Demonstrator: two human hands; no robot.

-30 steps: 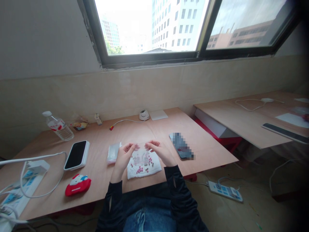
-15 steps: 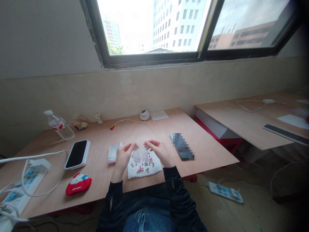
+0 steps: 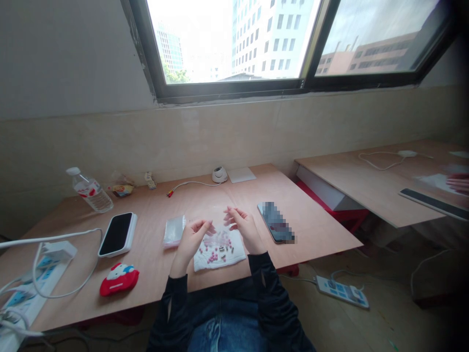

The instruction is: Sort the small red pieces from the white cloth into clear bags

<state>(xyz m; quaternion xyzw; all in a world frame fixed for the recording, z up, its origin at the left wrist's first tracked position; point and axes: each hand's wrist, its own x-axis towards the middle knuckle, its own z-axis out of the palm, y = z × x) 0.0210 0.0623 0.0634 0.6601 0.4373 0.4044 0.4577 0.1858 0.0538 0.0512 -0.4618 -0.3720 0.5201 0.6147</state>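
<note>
A white paper tissue [image 3: 219,250] lies on the plywood table [image 3: 311,230], with pink capsules [image 3: 213,255] and small metal pieces [image 3: 224,249] scattered on it. Just above the tissue, a thin clear plastic bag [image 3: 217,238] is faintly visible. Its edges are hard to make out. My left hand [image 3: 190,246] pinches the bag's near side, and my right hand [image 3: 245,230] holds its upper edge with curled fingers. A folded clear bag packet [image 3: 173,231] lies left of the tissue.
A pixelated phone [image 3: 275,223] lies right of my hands. On the left are a power bank [image 3: 117,234], a red Hello Kitty pouch [image 3: 119,279], a water bottle [image 3: 90,196] and a power strip [image 3: 32,298]. A co-worker's hand [image 3: 458,183] rests over the right-hand table.
My hands have drawn slightly apart, and my right hand has risen a little. The co-worker's hand now shows further in from the right edge.
</note>
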